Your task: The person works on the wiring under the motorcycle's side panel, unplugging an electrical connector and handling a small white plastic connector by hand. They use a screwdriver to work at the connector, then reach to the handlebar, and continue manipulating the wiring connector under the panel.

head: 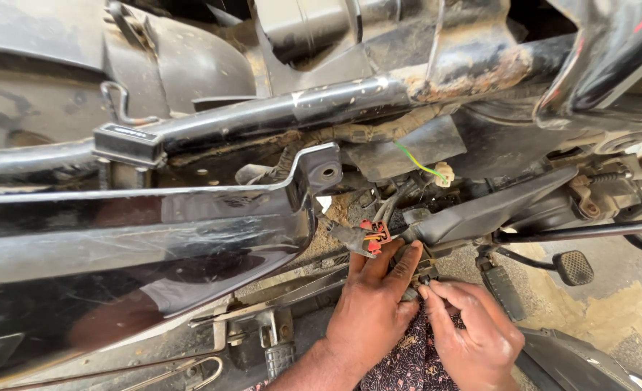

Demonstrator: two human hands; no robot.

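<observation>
My left hand and my right hand meet under a motorcycle frame, both pinching a small dark wiring connector between fingertips. Just above the left fingers sits a black plug with red and orange wires. A black plastic cover runs rightward from the connector. A green-yellow wire ends in a small white plug higher up. A patterned dark cloth lies between my wrists.
A glossy black side panel fills the left. A rusty frame tube crosses the top. A footpeg and thin rod stick out at right. Dusty concrete ground lies at lower right.
</observation>
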